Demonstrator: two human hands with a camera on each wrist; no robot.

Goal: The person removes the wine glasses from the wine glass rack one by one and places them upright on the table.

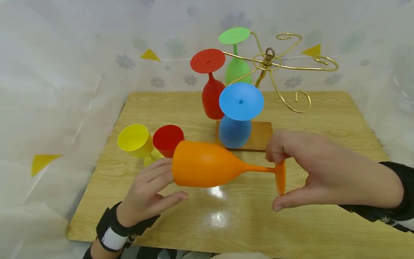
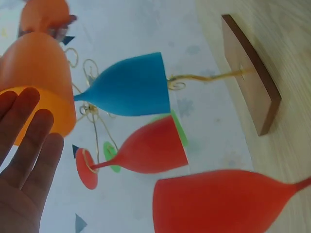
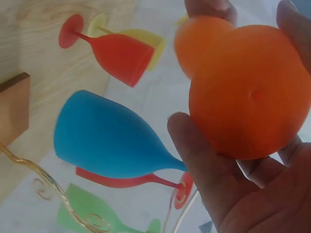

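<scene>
Above the wooden tabletop, beside the gold wire rack with its three hung goblets, an orange plastic goblet is held on its side. It is judged light, stiff, smooth and unlikely to break. Its round foot is pinched between thumb and fingers of the right hand, a sound hold; the bowl's rim is only steadied by the straight fingers of the left hand.

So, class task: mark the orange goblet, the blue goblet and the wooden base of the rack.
orange goblet [image 1: 202, 164], head view, on the side of its bowl.
blue goblet [image 1: 240, 101], head view, on its upturned foot.
wooden base [image 1: 261, 135], head view, on its top face, right part.
</scene>
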